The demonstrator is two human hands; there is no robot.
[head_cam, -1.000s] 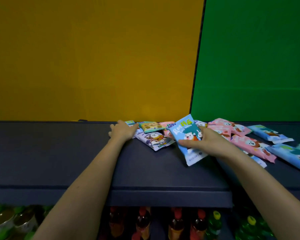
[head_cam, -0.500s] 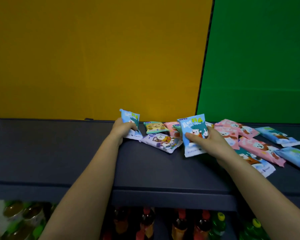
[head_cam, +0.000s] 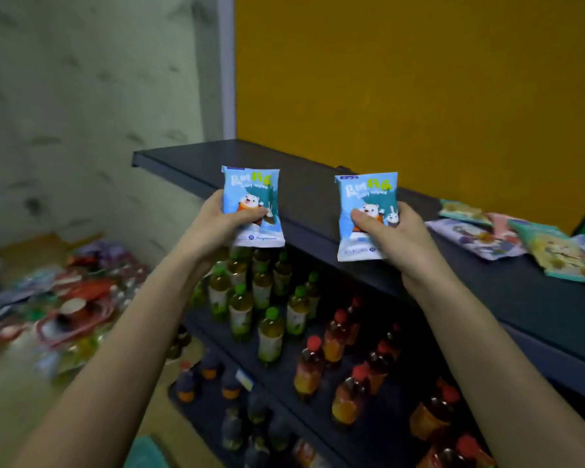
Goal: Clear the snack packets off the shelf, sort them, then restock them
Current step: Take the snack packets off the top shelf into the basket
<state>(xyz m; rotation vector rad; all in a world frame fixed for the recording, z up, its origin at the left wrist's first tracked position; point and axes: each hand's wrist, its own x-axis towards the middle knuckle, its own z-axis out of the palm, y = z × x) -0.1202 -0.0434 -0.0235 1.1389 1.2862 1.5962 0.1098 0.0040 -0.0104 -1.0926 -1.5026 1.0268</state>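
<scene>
The dark top shelf (head_cam: 311,190) ran off to the right, its near end bare. Under it stood green-capped bottles (head_cam: 260,292) and red-capped bottles (head_cam: 335,346), each kind grouped together and no part of this job. On the floor to the left lay a blurred heap (head_cam: 78,298) of coloured wrappers, perhaps a dropping place for cleared stock, though I could not tell its contents. The leftover packets (head_cam: 480,238) lay flat at the shelf's right end, not yet cleared. Two matching blue packets were held upright off the shelf with their printed faces toward the person, I'd say to check them as a pair. The left hand (head_cam: 217,224) clasped the left packet (head_cam: 252,197) low down, thumb across its front. The right hand (head_cam: 395,238) gripped the right packet (head_cam: 368,197) likewise.
</scene>
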